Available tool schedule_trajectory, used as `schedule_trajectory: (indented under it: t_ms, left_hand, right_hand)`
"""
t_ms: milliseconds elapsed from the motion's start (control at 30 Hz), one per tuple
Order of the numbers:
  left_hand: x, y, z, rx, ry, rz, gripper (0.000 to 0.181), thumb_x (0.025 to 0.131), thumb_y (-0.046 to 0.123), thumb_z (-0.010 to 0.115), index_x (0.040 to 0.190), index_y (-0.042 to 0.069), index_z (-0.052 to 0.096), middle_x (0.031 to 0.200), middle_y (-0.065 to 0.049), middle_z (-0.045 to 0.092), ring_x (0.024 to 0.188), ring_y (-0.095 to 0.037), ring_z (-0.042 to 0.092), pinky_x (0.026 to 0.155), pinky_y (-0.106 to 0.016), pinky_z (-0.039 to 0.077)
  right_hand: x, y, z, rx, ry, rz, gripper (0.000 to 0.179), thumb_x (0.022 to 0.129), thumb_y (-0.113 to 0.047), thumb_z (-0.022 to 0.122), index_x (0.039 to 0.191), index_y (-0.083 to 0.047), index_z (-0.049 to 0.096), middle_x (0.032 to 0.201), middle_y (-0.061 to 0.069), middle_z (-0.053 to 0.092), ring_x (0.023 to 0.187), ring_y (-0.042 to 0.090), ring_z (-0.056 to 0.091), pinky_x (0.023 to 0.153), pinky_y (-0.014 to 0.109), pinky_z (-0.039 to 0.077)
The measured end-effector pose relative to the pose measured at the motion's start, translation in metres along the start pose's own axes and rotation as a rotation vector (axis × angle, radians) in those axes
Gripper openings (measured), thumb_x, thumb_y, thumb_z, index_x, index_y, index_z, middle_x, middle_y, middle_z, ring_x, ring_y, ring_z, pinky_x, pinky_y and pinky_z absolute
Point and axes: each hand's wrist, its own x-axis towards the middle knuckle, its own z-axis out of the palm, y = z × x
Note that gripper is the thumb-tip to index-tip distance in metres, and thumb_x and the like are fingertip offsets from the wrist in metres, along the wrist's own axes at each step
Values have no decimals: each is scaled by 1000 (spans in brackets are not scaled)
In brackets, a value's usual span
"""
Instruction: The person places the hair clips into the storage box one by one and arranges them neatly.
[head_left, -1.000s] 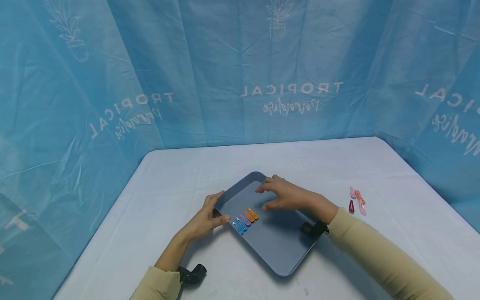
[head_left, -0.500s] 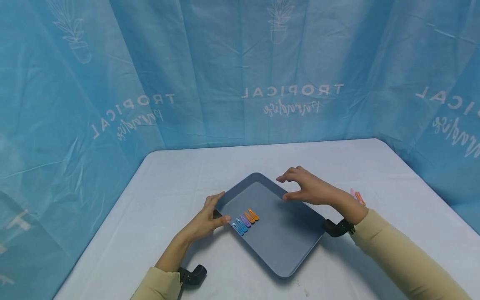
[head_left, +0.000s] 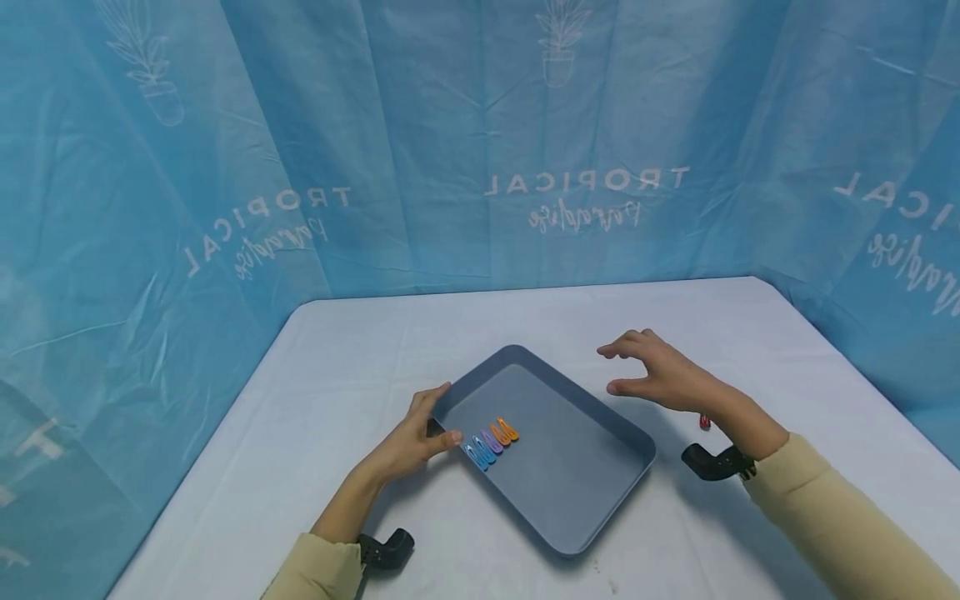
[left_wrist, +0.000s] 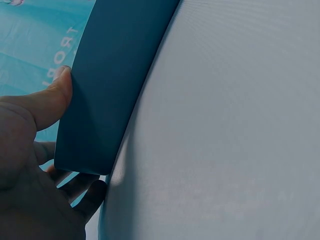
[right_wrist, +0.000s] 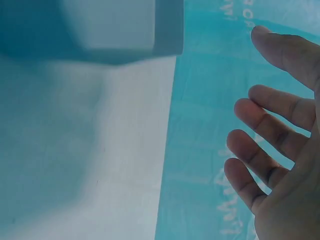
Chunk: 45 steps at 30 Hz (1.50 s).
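A blue-grey tray (head_left: 566, 467) lies turned at an angle on the table. Inside it, along the left side, several snap hair clips form a row: two blue hair clips (head_left: 479, 451), a purple hair clip (head_left: 492, 442) and two orange hair clips (head_left: 504, 432). My left hand (head_left: 411, 437) grips the tray's left corner, thumb on the rim and fingers around the outside; the left wrist view shows the tray's wall (left_wrist: 107, 90) between them. To the right of the tray my right hand (head_left: 663, 371) hovers over the table, its fingers spread and holding nothing.
A dark red hair clip (head_left: 704, 422) shows on the table beneath my right wrist; that forearm hides the area around it. A white cloth covers the table (head_left: 360, 358). Behind and at the sides hangs a blue printed curtain (head_left: 435, 150).
My right hand has moved right, from above the tray to beyond its right edge, passing over the loose clips and hiding most of them. The left hand and tray have stayed put.
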Motion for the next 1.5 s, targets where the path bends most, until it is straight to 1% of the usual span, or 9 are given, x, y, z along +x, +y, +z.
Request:
schedule_trajectory:
  t_ms: [133,367,600,733,867,1000,1167,1367,1500]
  left_hand:
    - [0,0,0,6,-2,9,84,88,32,66,152,12,16,149,-18,19,142,-40,18,111,-60,22]
    - [0,0,1,-1,4,0,83,87,30,67,152,12,17,149,-18,20,142,-40,17,111,-61,21]
    - [1,0,0,-3,0,3,83,87,29,67,152,13,16,149,-17,20,143,-39,17,111,-61,21]
    - [0,1,0,-11,2,-1,84,87,29,67,152,13,16,149,-16,20,143,-38,16,112,-60,21]
    - [-1,2,0,-1,-3,5,83,88,30,66,152,12,16,149,-17,19,143,-39,16,111,-61,21]
    - [-1,3,-1,9,-7,11,82,88,30,65,152,12,17,149,-18,19,143,-41,16,110,-61,22]
    - [-1,3,0,7,-5,6,82,88,30,65,152,13,17,150,-17,19,143,-40,15,111,-61,21]
    - [0,1,0,6,-3,-4,84,88,31,66,152,14,16,150,-17,18,143,-39,15,111,-61,21]
    - [0,0,0,-4,1,-13,84,87,30,67,152,15,16,150,-15,19,144,-37,16,112,-60,20]
  right_hand:
    - [-11,9,-3,-37,34,26,53,81,-29,74,126,-6,58,118,9,60,107,24,48,83,44,46]
    - [-32,23,-8,-73,69,108,52,79,-28,75,124,-5,60,115,11,61,104,24,47,81,43,46]
    - [-53,36,-12,-90,56,220,53,79,-31,75,123,-5,60,113,13,59,101,25,43,74,35,43]
    - [-63,42,-13,-81,42,274,55,80,-34,74,123,-3,60,114,15,58,101,26,42,72,33,41]
    - [-70,48,-12,-97,44,288,55,80,-35,74,122,-2,61,114,16,60,99,27,44,73,34,40]
    - [-76,54,-9,-119,40,308,54,79,-32,75,121,-1,62,112,17,61,96,27,44,70,31,38]
    - [-82,60,-5,-140,45,340,54,77,-33,77,119,-2,63,109,17,61,94,27,44,68,32,33]
    - [-90,67,-1,-161,42,366,52,75,-32,78,116,-1,65,107,17,61,93,27,44,68,33,33]
    - [-93,71,1,-168,34,397,51,75,-31,78,114,-1,66,109,20,60,95,31,43,67,33,32]
